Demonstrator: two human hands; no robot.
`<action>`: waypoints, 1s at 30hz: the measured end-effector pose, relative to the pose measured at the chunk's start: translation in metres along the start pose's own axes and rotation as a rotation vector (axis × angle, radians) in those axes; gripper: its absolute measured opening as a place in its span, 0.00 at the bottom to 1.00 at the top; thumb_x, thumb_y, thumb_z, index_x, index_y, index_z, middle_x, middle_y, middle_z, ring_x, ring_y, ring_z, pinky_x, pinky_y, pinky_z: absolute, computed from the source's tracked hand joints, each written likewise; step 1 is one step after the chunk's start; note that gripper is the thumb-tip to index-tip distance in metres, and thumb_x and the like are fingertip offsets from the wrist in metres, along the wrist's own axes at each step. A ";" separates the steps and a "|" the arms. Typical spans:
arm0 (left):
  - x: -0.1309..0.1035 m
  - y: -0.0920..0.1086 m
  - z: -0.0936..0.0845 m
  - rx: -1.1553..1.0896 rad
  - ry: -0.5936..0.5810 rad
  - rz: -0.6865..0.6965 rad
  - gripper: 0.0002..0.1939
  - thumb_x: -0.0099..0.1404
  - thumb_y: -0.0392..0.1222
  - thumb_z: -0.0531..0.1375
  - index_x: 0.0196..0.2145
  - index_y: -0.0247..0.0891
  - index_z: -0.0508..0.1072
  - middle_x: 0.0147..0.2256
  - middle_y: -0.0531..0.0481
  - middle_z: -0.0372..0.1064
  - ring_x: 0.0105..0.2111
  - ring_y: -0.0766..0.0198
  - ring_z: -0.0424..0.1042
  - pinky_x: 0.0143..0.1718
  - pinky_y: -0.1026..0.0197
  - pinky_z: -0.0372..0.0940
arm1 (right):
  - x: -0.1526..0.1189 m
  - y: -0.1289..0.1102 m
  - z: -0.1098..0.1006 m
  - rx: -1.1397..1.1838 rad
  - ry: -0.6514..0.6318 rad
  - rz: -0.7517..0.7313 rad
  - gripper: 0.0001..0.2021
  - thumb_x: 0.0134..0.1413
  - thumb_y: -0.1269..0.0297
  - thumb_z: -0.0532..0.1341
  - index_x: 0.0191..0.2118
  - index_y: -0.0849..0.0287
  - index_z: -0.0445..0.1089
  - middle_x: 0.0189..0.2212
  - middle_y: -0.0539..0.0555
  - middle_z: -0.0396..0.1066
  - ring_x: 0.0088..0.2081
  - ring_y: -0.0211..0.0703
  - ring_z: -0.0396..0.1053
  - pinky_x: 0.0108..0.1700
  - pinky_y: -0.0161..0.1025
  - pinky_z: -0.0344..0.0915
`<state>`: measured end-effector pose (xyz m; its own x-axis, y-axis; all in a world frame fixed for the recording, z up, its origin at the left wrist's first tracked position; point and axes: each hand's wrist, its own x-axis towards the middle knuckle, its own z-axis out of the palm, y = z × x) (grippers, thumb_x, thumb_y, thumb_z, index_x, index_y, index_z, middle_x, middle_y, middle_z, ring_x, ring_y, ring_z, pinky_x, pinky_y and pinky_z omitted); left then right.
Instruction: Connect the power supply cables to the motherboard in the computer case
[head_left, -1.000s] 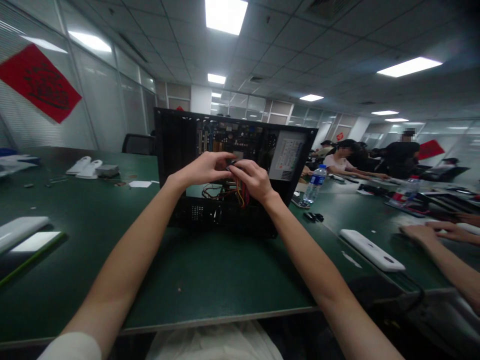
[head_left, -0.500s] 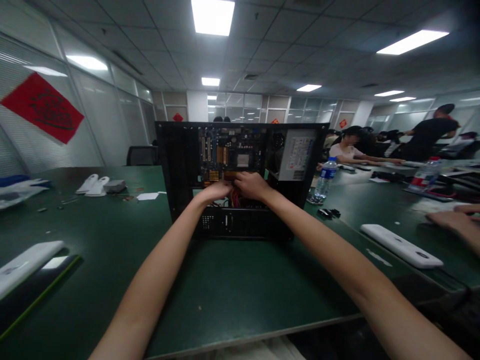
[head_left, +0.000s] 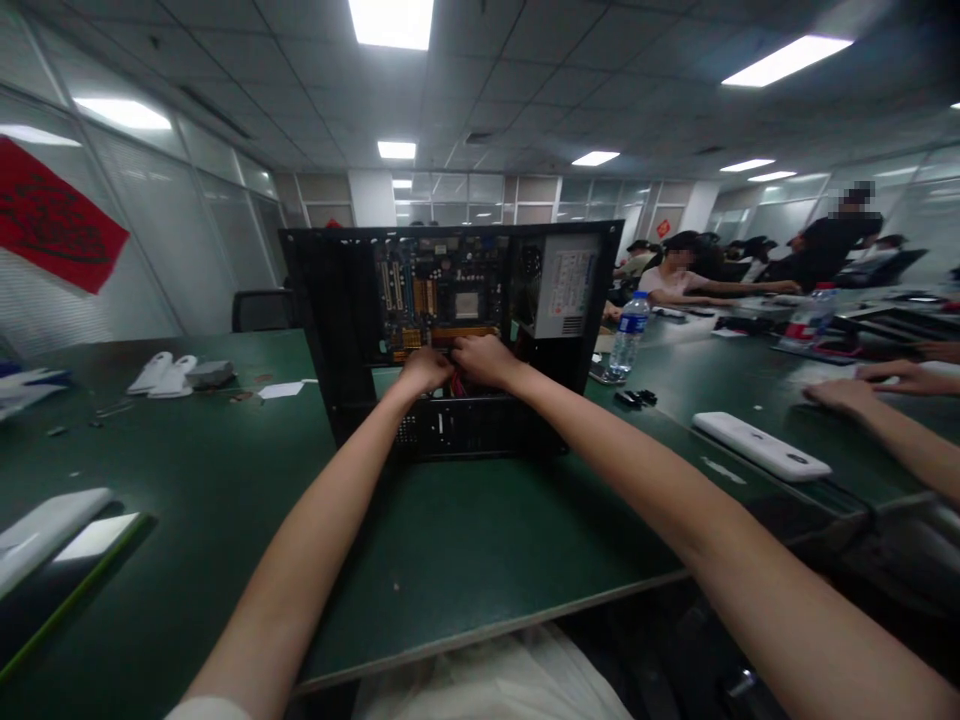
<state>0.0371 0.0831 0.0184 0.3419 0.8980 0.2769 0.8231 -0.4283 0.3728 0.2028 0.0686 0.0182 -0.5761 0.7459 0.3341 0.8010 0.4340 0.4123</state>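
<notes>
Case is standing open on the table!
Its open side is facing left hand and right hand, likely for reach; both are sitting by the wires, though I can't tell whether either grip is clamping.

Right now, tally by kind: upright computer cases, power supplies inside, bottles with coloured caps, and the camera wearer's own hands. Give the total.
Computer case: 1
Power supply: 1
Bottles: 2 (blue-capped bottle, red-capped bottle)
Wearer's hands: 2 (left hand, right hand)
Total: 6
</notes>
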 end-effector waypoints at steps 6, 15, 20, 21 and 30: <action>0.005 0.003 0.000 0.089 -0.025 0.030 0.15 0.65 0.45 0.61 0.37 0.36 0.87 0.37 0.39 0.83 0.39 0.52 0.79 0.36 0.60 0.66 | 0.000 0.003 0.004 0.034 -0.019 0.089 0.16 0.64 0.68 0.58 0.51 0.70 0.78 0.51 0.70 0.76 0.51 0.62 0.75 0.45 0.46 0.68; 0.005 0.009 -0.003 0.186 -0.008 0.058 0.14 0.64 0.42 0.60 0.38 0.37 0.87 0.40 0.36 0.83 0.44 0.48 0.81 0.41 0.59 0.68 | -0.003 0.007 0.006 0.060 0.021 0.030 0.17 0.64 0.69 0.58 0.54 0.67 0.76 0.51 0.68 0.76 0.53 0.58 0.74 0.45 0.43 0.66; 0.007 0.007 -0.004 0.213 -0.003 0.062 0.16 0.64 0.43 0.60 0.40 0.37 0.86 0.40 0.36 0.83 0.45 0.47 0.80 0.40 0.59 0.68 | -0.003 0.007 0.008 0.057 0.026 0.013 0.16 0.66 0.69 0.57 0.54 0.66 0.77 0.51 0.68 0.76 0.52 0.57 0.74 0.44 0.43 0.64; 0.008 0.007 -0.004 0.216 -0.002 0.063 0.15 0.64 0.43 0.60 0.40 0.37 0.86 0.40 0.36 0.83 0.45 0.47 0.80 0.40 0.60 0.68 | -0.003 0.008 0.008 0.058 0.027 0.013 0.16 0.67 0.69 0.57 0.53 0.66 0.77 0.51 0.68 0.76 0.52 0.57 0.74 0.44 0.43 0.64; 0.008 0.010 -0.005 0.246 -0.018 0.045 0.18 0.65 0.43 0.59 0.43 0.36 0.86 0.44 0.36 0.83 0.48 0.47 0.80 0.44 0.59 0.69 | -0.001 0.008 0.011 0.021 0.029 0.007 0.15 0.67 0.68 0.57 0.50 0.65 0.79 0.48 0.64 0.78 0.51 0.58 0.76 0.41 0.43 0.63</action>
<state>0.0456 0.0856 0.0288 0.3866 0.8814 0.2713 0.8918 -0.4323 0.1335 0.2121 0.0771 0.0117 -0.5745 0.7341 0.3619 0.8083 0.4395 0.3917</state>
